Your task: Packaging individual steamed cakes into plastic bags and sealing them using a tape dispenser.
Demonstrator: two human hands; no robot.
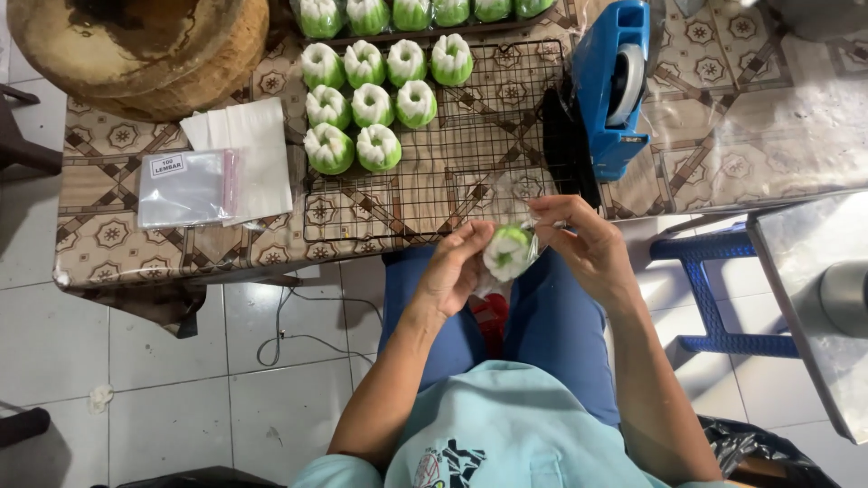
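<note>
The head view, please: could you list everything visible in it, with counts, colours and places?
Cakes on rack: nine, green and white, fluted, upper left of the rack.
Wrapped cakes: at least six, green and white, top edge.
Wire cooling rack: one, black, table centre.
Tape dispenser: one, blue, right of the rack.
Pack of clear bags: one, transparent, table left.
White paper sheets: a stack, beside the pack.
Round wooden block: one, brown, top left.
Table: one, brown patterned cover.
Stool: one, blue, right floor.
Held cake: one, in a clear bag.
Left hand: holds the cake.
Right hand: grips the bag.
</note>
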